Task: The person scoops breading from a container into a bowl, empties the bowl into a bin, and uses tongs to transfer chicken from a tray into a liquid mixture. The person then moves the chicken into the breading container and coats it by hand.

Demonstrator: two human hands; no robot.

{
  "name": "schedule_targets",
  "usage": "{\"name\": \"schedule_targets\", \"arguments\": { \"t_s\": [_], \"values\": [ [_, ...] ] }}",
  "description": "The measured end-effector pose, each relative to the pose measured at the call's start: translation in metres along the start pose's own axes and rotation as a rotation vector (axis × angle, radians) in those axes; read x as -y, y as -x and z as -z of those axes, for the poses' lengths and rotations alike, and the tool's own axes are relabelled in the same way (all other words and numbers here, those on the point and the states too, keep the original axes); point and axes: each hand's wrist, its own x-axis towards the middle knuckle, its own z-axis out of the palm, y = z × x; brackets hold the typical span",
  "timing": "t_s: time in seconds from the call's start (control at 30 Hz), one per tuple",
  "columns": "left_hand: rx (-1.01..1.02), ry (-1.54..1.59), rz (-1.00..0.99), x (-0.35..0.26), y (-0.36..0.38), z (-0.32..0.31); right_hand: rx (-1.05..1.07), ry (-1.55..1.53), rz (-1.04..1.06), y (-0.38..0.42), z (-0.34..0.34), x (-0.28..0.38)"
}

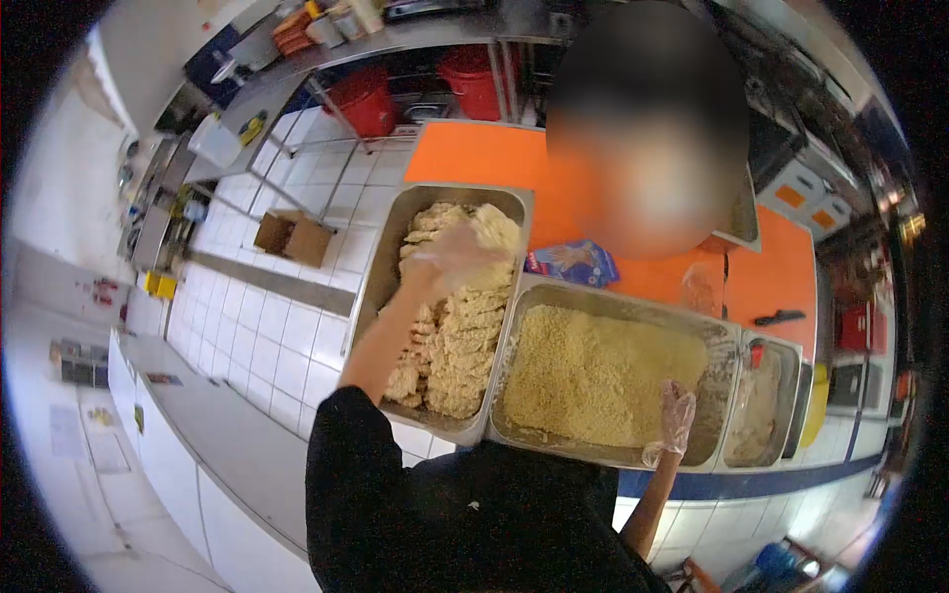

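My left hand [453, 262], smeared by motion, is over a deep metal pan [374, 267] at the left. Rows of breaded pieces [460, 351], pale and crumb-coated, fill that pan. My right hand [676, 413], in a clear plastic glove, is at the near right part of a second metal pan [729, 381] holding yellowish breadcrumbs [593, 371]. Its fingers look curled together; whether anything is in them is hidden. The left hand's fingers are too blurred to read.
A blue packet [573, 263] lies on the orange table [474, 153] behind the crumb pan. A smaller metal pan [761, 410] with pale wet contents stands at the right. A dark-handled tool [779, 318] lies beyond it. Another person [647, 128] is across the table.
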Motion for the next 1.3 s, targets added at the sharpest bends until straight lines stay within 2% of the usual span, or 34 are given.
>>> {"name": "schedule_targets", "arguments": {
  "t_s": [0.07,0.1,0.17,0.27,0.3,0.33,0.43,0.5,0.53,0.6,0.63,0.67,0.73,0.77,0.83,0.87,0.9,0.93,0.97,1.0,1.03,1.07,1.1,1.13,1.17,1.2,1.23,1.27,1.3],
  "values": [
    [-0.070,-0.264,-0.115,0.002,-0.039,0.026,-0.192,-0.008,0.288,0.019,-0.008,0.005],
    [-0.042,-0.278,-0.138,-0.003,-0.057,0.027,-0.203,-0.004,0.251,0.025,-0.007,0.007],
    [0.032,-0.649,-0.047,-0.010,-0.088,0.027,-0.111,-0.095,0.056,0.026,-0.002,0.023],
    [-0.157,-0.095,-0.738,0.145,-0.229,-0.076,-0.037,0.007,-0.069,0.036,0.010,0.036],
    [-0.075,-0.645,-0.356,0.071,-0.190,-0.068,-0.275,0.149,0.302,0.043,-0.008,-0.010],
    [0.025,-0.701,-0.186,0.040,-0.166,-0.048,-0.290,0.141,0.258,0.051,-0.009,-0.016],
    [0.128,-0.625,-0.115,0.045,-0.142,-0.029,-0.303,0.256,0.180,0.057,0.000,-0.006],
    [0.165,-0.595,-0.101,0.040,-0.140,-0.022,-0.193,-0.069,-0.107,0.054,0.001,0.003],
    [0.150,-0.594,-0.108,0.039,-0.140,-0.029,-0.185,-0.070,-0.127,0.061,-0.004,-0.008],
    [0.061,-0.605,-0.161,0.033,-0.142,-0.051,-0.240,0.222,0.286,0.062,-0.009,-0.033],
    [-0.003,-0.607,-0.182,0.031,-0.141,-0.060,-0.012,0.254,0.130,0.058,-0.008,-0.039],
    [-0.063,-0.600,-0.191,0.031,-0.136,-0.066,-0.029,0.254,0.119,0.056,-0.016,-0.045],
    [-0.154,-0.584,-0.177,0.037,-0.118,-0.070,-0.359,0.112,0.366,0.052,-0.039,-0.061],
    [-0.197,-0.579,-0.159,0.038,-0.108,-0.066,-0.395,0.148,0.348,0.051,-0.037,-0.055],
    [-0.389,-0.624,-0.146,0.020,-0.077,-0.062,-0.297,-0.630,0.026,0.046,-0.039,-0.013],
    [-0.528,-0.679,-0.142,0.000,-0.060,-0.057,-0.334,-0.535,0.017,0.043,-0.043,-0.003],
    [-0.716,-0.751,-0.156,-0.025,-0.038,-0.054,-0.459,-0.712,0.380,0.035,-0.072,-0.005],
    [-0.934,-0.813,-0.187,-0.056,-0.017,-0.057,-0.137,-0.893,0.165,0.044,-0.030,0.045],
    [-1.105,-0.814,-0.222,-0.092,0.002,-0.062,-0.024,-1.353,0.379,0.041,-0.041,0.054],
    [-1.109,-0.787,-0.245,-0.135,0.021,-0.066,0.063,-0.972,0.299,0.031,-0.063,0.049],
    [-0.930,0.105,-0.376,-0.191,0.058,-0.077,0.159,-0.597,0.219,0.022,-0.081,0.046],
    [-0.641,0.963,-0.456,-0.231,0.084,-0.091,0.277,-0.865,0.030,0.029,-0.062,0.081],
    [-0.519,0.933,-0.389,-0.240,0.082,-0.120,0.400,-1.129,-0.161,0.044,-0.031,0.128],
    [-0.404,0.898,-0.322,-0.245,0.076,-0.151,0.320,-1.013,-0.195,0.061,-0.010,0.158],
    [-0.401,1.072,-0.371,-0.267,0.087,-0.175,0.241,-0.898,-0.225,0.074,0.002,0.173],
    [-0.391,1.244,-0.429,-0.284,0.092,-0.192,0.253,-0.893,-0.194,0.071,-0.017,0.148],
    [-0.416,1.244,-0.442,-0.289,0.085,-0.199,0.339,-0.902,-0.284,0.058,-0.049,0.105],
    [-0.393,1.038,-0.265,-0.292,0.075,-0.209,0.422,-0.909,-0.377,0.049,-0.060,0.076],
    [-0.368,0.836,-0.087,-0.296,0.062,-0.223,0.427,-0.904,-0.355,0.047,-0.036,0.061]
  ]
}}
